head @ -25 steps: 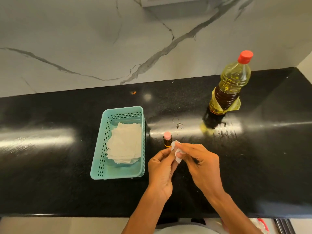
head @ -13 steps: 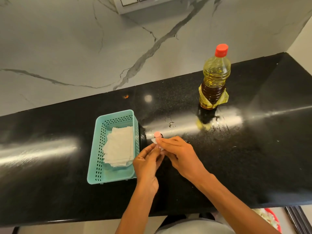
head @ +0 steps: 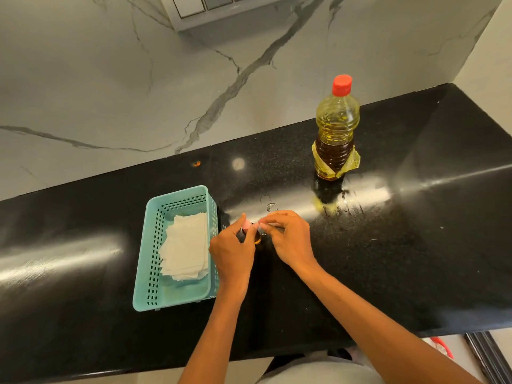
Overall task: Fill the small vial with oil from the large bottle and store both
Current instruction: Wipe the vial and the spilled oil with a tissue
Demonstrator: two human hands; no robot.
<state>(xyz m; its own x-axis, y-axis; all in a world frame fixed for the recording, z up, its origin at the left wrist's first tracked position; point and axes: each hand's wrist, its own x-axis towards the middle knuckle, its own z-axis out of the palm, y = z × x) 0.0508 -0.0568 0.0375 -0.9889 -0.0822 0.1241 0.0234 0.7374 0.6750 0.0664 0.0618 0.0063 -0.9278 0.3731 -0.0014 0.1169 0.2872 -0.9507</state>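
The small amber vial (head: 246, 224) with a pink cap is tilted just above the black counter (head: 415, 245). My left hand (head: 232, 250) is wrapped around it. My right hand (head: 289, 236) pinches at the vial's side, and a small white scrap of tissue (head: 261, 225) barely shows at its fingertips. Most of the vial's body is hidden by my fingers. The large oil bottle (head: 336, 128), red cap on, stands upright at the back right, well away from both hands.
A teal perforated basket (head: 149, 261) holding a stack of white tissues (head: 187, 245) sits just left of my left hand. Oil smears (head: 342, 207) and a droplet (head: 271, 207) mark the counter in front of the bottle. The marble wall rises behind.
A second ago the vial stood on the counter while both hands held the tissue scrap. Now my left hand grips the vial and the right presses against it.
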